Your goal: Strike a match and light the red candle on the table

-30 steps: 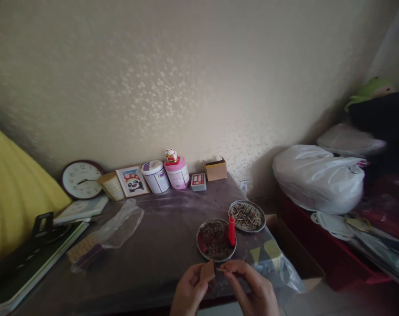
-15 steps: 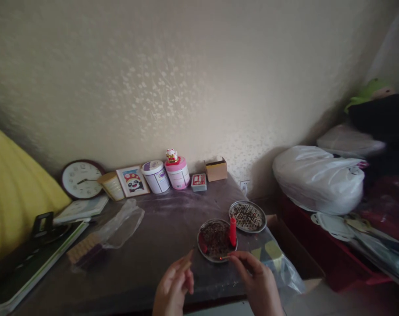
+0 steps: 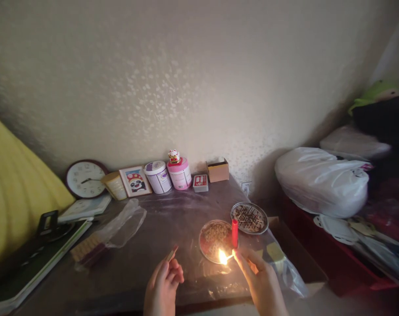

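While right hand (image 3: 261, 281) pinches burning match (image 3: 228, 256) | left hand (image 3: 163, 285) grip grasps matchbox (image 3: 172, 253)

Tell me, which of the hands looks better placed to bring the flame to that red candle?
Probably the right hand: it pinches the burning match, whose flame sits just below the red candle standing on the near metal dish. The left hand holds the matchbox, farther away.
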`<state>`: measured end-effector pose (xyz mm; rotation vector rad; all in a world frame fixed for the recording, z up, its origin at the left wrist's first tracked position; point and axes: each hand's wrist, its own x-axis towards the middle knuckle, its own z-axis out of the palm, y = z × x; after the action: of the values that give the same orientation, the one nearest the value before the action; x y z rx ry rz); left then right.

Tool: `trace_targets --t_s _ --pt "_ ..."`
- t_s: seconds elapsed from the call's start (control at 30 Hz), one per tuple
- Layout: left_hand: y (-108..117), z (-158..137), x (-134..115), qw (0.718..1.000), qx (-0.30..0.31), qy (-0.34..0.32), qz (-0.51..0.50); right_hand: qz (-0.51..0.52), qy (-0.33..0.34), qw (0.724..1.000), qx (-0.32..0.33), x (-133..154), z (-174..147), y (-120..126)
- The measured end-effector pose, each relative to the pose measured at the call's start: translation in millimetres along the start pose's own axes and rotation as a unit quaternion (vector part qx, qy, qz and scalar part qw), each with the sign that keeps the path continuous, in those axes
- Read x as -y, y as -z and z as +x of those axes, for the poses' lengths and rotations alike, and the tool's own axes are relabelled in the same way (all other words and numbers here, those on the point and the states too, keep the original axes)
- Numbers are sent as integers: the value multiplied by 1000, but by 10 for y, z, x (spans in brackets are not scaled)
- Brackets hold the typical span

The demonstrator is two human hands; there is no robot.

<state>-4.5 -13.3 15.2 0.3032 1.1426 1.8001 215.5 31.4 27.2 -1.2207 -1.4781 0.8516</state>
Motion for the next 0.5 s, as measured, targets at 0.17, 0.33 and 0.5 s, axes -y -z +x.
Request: trace_targets --t_s 0.17,0.33,0.5 --pt "-7 -25 -8 1000 -1 12 10 -15 -7 1000 -21 -23 35 14" --pt "-52 -52 -52 1000 6 1 6 -4 -9 1000 -4 -10 30 10" --pt "-73 -31 -71 1000 -1 3 -4 -25 3 1000 -3 9 27 8"
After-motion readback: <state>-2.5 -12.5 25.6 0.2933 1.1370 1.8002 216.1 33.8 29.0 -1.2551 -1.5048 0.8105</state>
